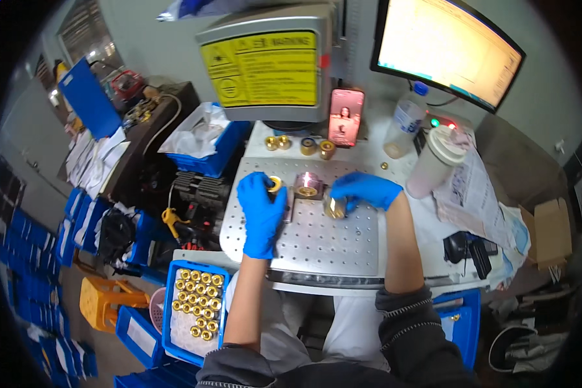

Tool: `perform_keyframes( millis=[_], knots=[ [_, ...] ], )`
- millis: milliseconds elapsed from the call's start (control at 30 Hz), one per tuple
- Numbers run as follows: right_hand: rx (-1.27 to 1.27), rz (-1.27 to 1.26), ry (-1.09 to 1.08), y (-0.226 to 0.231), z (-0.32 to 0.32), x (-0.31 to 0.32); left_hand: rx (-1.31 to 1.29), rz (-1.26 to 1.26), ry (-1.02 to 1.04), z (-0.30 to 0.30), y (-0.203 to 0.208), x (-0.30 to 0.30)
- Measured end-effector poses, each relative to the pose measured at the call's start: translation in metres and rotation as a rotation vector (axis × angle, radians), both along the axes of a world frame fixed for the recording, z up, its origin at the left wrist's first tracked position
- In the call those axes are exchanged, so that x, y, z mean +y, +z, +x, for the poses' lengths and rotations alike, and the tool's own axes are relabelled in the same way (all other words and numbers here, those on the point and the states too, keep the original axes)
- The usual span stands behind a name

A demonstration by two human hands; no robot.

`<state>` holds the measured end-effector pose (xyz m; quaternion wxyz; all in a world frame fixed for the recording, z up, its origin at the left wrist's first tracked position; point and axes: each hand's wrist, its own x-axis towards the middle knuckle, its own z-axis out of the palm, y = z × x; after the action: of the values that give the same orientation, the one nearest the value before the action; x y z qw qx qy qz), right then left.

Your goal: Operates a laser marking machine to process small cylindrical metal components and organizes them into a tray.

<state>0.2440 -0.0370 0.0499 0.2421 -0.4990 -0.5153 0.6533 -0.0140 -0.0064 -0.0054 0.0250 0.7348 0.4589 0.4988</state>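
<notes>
The blue-gloved left hand [259,212] pinches a golden ring-shaped metal fitting [275,185], the blue-gloved right hand [367,189] a brassy cylindrical metal fitting [334,207] farther right.

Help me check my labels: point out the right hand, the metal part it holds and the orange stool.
Right hand [368,188], head view: back of the blue glove.
Metal part [334,207], head view: its visible side.
Orange stool [99,293], head view: its seat.
</notes>
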Motion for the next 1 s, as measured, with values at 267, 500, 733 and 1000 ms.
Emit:
perform_keyframes(
  millis=[267, 500, 733, 1000],
  knots=[
    [0.409, -0.028, -0.680, -0.029, -0.017, 0.027, 0.032, -0.021, -0.002, 0.002, -0.003, -0.003],
    [0.298, 0.139, -0.700, -0.041, -0.016, 0.034, 0.048, -0.036, -0.010, 0.004, -0.001, -0.003],
    [0.424, 0.017, -0.711, -0.045, -0.015, 0.039, 0.053, -0.059, -0.002, 0.004, 0.001, -0.005],
    [0.415, 0.008, -0.723, -0.041, -0.016, 0.037, 0.076, -0.040, 0.003, 0.004, -0.001, -0.003]
  ],
)
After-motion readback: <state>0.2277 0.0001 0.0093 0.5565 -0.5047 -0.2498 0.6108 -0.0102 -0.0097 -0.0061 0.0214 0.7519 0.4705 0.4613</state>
